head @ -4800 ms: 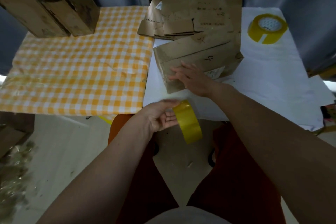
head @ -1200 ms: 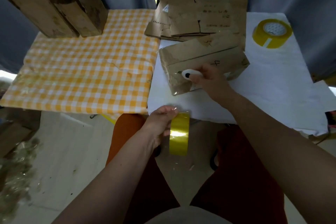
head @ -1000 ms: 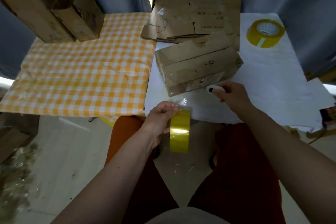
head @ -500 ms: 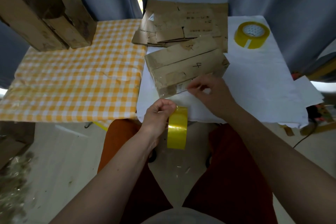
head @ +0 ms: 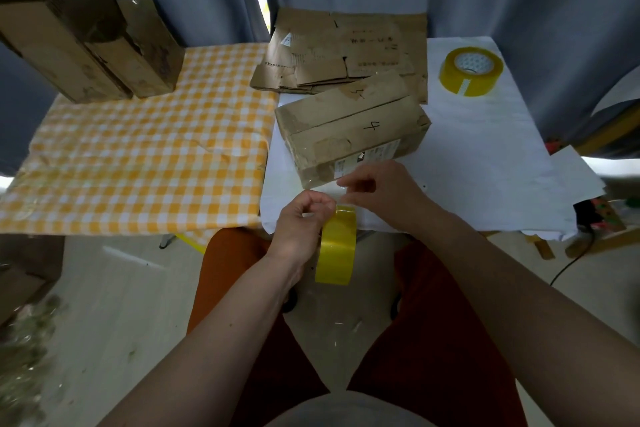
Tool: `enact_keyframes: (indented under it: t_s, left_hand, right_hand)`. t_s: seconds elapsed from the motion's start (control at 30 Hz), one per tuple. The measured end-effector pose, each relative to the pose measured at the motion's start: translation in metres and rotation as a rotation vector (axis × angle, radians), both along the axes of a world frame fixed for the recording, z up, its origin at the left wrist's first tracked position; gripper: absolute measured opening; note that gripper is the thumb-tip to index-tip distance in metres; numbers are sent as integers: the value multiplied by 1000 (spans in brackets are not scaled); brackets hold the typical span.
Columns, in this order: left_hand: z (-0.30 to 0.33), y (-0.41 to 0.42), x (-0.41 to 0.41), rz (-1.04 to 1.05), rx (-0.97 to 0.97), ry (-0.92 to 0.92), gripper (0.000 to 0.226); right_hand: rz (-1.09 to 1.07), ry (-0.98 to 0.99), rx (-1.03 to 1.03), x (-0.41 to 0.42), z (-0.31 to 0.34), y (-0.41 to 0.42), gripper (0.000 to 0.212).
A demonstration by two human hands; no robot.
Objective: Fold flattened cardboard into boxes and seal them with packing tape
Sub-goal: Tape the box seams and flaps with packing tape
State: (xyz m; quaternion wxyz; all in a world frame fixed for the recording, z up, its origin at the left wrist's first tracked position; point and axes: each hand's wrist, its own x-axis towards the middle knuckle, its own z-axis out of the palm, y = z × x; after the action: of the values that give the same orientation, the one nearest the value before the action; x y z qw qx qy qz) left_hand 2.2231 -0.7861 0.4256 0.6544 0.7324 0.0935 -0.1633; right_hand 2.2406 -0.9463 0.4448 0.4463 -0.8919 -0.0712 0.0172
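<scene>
A folded cardboard box (head: 353, 128) marked "4" lies on the white-covered table (head: 485, 163), its top seam running lengthwise. Just in front of the table edge my left hand (head: 301, 225) grips a yellow packing tape roll (head: 337, 246) held on edge. My right hand (head: 384, 194) is right beside the roll's top, fingers curled and pinching the clear loose tape end (head: 341, 188) below the box's near corner. Whatever else lies in the right palm is hidden.
Flattened cardboard sheets (head: 346, 48) are stacked behind the box. A second yellow tape roll (head: 471, 70) lies at the back right. Two finished boxes (head: 79, 42) stand at the back left on the orange-checked cloth (head: 138, 156). My knees are below the table edge.
My right hand, which held a small white tool at the box's front, has come down from the box to the top of the roll. The left hand kept the roll in place.
</scene>
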Motion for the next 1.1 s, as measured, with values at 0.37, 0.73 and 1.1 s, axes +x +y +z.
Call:
enact_keyframes:
  t_s: [0.37, 0.73, 1.1]
  left_hand:
    - [-3, 2, 1, 30, 81, -103, 10]
    - [1, -4, 0, 12, 22, -65, 5]
    - [1, -18, -3, -2, 40, -114, 7]
  right_hand:
    - [-61, 197, 165, -1, 9, 5, 8]
    - [-121, 164, 286, -3, 13, -2, 23]
    - [-105, 41, 43, -9, 5, -5, 14]
